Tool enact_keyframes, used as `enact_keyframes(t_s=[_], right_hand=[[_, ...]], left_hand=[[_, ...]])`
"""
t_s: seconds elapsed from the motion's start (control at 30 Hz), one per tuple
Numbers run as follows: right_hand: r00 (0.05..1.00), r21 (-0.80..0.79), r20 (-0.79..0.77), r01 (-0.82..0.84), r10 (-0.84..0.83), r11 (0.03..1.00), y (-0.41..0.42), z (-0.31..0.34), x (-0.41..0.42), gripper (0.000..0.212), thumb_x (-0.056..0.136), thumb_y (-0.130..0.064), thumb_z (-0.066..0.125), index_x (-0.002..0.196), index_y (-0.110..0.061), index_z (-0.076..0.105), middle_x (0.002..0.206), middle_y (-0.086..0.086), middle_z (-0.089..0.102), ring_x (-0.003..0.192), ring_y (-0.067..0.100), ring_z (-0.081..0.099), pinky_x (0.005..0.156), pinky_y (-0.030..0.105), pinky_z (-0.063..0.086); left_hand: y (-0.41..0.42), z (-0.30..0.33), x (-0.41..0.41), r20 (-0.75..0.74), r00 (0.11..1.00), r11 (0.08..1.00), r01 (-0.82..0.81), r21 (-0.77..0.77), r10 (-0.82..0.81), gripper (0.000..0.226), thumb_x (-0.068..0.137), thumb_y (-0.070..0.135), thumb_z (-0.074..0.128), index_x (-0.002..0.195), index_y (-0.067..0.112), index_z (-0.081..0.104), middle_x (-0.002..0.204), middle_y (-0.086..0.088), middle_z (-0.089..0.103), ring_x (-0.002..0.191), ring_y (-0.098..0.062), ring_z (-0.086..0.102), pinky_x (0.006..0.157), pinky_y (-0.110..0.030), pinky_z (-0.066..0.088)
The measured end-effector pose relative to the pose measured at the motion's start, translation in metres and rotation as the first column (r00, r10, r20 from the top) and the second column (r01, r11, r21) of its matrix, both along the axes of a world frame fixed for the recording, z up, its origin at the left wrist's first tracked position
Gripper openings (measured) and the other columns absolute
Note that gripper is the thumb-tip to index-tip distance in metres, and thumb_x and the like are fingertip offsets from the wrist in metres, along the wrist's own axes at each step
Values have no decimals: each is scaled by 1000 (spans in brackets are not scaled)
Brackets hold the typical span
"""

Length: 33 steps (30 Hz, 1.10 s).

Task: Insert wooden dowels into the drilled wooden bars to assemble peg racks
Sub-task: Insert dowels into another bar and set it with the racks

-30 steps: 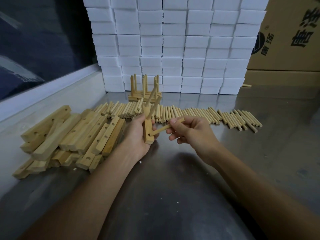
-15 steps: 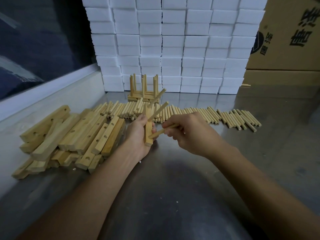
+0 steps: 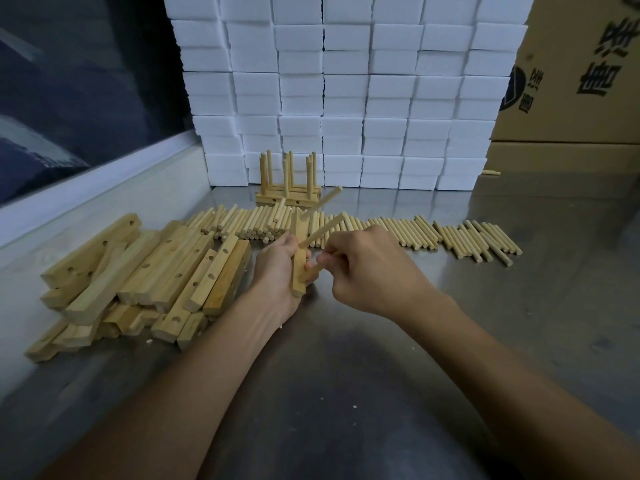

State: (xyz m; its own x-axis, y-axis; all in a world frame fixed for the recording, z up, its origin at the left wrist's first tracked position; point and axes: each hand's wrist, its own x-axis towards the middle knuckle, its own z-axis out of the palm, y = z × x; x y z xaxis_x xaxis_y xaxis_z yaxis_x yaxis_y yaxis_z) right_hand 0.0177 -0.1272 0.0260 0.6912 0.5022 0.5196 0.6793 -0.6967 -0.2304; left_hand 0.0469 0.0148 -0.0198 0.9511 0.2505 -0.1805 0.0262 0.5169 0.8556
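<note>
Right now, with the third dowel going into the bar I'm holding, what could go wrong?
1. The right hand pinches the third dowel at a slant to the bar; pushed off-axis, it may jam or seat crooked.
2. The left hand holds the bar on end on the metal table; a hard push could make its foot slide.
3. Two seated dowels jut toward the right hand and could get knocked.

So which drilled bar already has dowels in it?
The bar gripped upright in the left hand: two dowels stick out of it and the right hand holds a third at its lowest hole. The piled bars show empty holes.
</note>
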Motion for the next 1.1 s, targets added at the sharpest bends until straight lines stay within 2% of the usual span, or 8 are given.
enact_keyframes(t_s=[0.23, 0.37, 0.47, 0.57, 0.73, 0.83, 0.97, 1.1], right_hand=[[995, -156, 63, -62, 72, 986, -7, 3, -3, 27, 100, -28, 51, 90, -12, 71, 80, 0, 59, 77, 26, 60, 63, 35, 47], [964, -330, 226, -60, 140, 942, -6, 5, -2, 29, 103, -34, 48, 92, -14, 67, 91, 0, 62, 88, 25, 61, 54, 32, 37], [958, -450, 240, -33, 157, 892, 5, 7, -5, 15, 94, -24, 54, 91, -15, 65, 70, 0, 56, 61, 25, 55, 52, 29, 29], [984, -470, 167, 20, 66, 882, 15, 15, -5, 18, 83, -23, 59, 68, -18, 52, 54, -7, 26, 43, 14, 23, 48, 24, 20], [977, -315, -169, 70, -128, 946, 24, 13, 10, 35, 93, -29, 52, 65, -22, 33, 69, 0, 42, 64, 20, 47, 61, 34, 45], [999, -435, -38, -22, 6, 900, 22, 16, 8, 33, 95, -26, 52, 66, -17, 39, 63, -2, 40, 57, 19, 46, 57, 32, 43], [958, -624, 143, -109, 249, 774, 6, 16, 12, 16, 100, -27, 50, 97, -16, 61, 67, -4, 46, 54, 15, 40, 55, 30, 37], [929, -660, 218, -86, 300, 747, -2, 9, 11, 25, 105, -31, 42, 103, -13, 58, 68, -3, 42, 55, 18, 39, 54, 32, 34]], left_hand=[[3, 1, 0, -7, 1000, 1000, 6, -22, -6, 36, 106, 16, 42, 141, 16, 49, 70, -7, 54, 49, -15, 46, 39, -25, 38], [-1, 3, -3, -7, 1000, 1000, 26, -6, -26, 25, 105, 16, 43, 125, 19, 58, 81, -10, 63, 51, -15, 50, 43, -26, 39], [0, 3, -2, -14, 999, 999, 32, -26, -32, 22, 105, 17, 45, 120, 21, 60, 70, -4, 68, 50, -14, 50, 43, -25, 40], [2, 2, 0, -20, 1000, 1000, 7, -13, -8, 34, 105, 17, 45, 138, 18, 54, 72, -4, 64, 58, -17, 49, 48, -28, 38], [1, 3, -2, -32, 999, 999, -10, 34, 12, 35, 104, 17, 46, 138, 20, 53, 85, -4, 70, 78, -22, 60, 62, -35, 47], [3, 3, -1, -50, 999, 1000, -19, -3, 19, 33, 104, 18, 46, 136, 21, 54, 81, -4, 70, 56, -14, 56, 51, -31, 44], [4, 3, -2, -35, 999, 999, 41, -22, -42, 30, 104, 17, 44, 132, 17, 56, 76, -7, 66, 52, -16, 53, 42, -28, 40], [5, 3, -2, -32, 995, 995, 98, -6, -99, 21, 104, 15, 43, 112, 17, 62, 81, -9, 59, 61, -18, 51, 53, -34, 40]])
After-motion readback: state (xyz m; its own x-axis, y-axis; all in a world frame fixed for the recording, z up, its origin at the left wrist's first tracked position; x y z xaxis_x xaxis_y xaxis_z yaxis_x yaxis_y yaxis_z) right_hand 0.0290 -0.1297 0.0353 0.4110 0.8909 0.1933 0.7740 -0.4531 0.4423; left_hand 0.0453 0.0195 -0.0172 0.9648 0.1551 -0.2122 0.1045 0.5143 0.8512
